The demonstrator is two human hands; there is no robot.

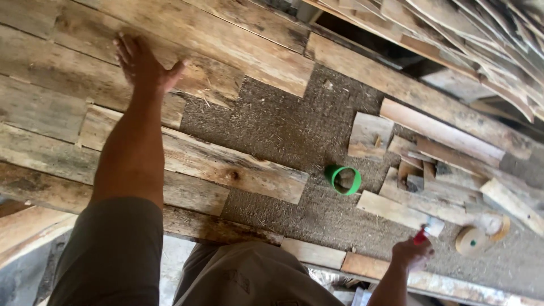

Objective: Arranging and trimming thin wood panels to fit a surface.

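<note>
A single head-worn camera looks steeply down from above the person's own lap and forearms onto the plank-covered surface (238,170). It sits close, within arm's reach, with stacked boards (464,28) at the far upper right edge.

bare sawdust strip (283,130) open mid-bench, green ring (343,179), wood offcuts (430,170) crowding right

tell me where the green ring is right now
In the head view the green ring lies on the rough mat right of centre, just past the end of a long plank and left of the pile of short wood offcuts.
</note>
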